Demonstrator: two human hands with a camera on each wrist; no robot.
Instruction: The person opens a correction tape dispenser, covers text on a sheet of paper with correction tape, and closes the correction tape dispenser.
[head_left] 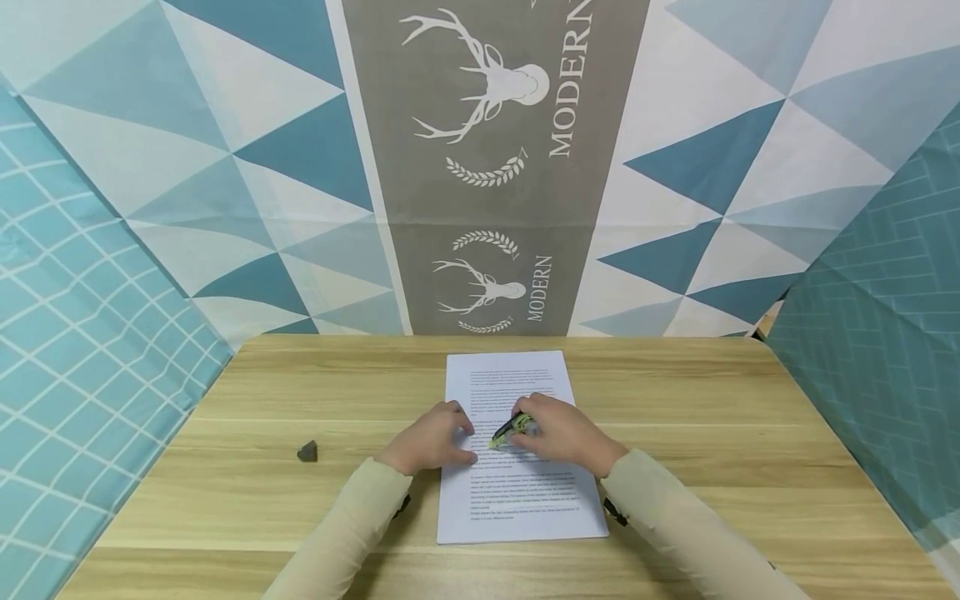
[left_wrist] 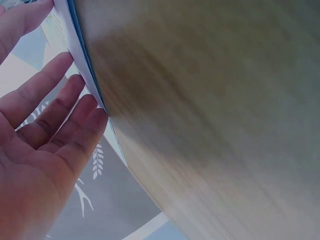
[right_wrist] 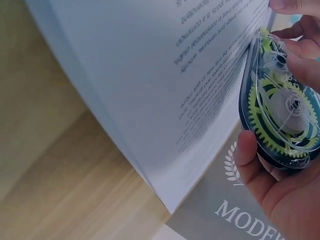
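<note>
A correction tape dispenser with a clear case, yellow-green gears and a dark rim is gripped in my right hand. Its tip meets the printed sheet around the middle of the text. That sheet appears to top a thin stack of white paper lying on the table. On the stack's left side, the fingertips of my left hand touch the paper, the fingers loosely bent and holding nothing. In the left wrist view, the fingers lie against the paper's surface near its edge.
The wooden table carries the paper at its centre. A small dark grey piece sits to the left of the left hand. Behind the table hangs a patterned cloth with deer heads and triangles.
</note>
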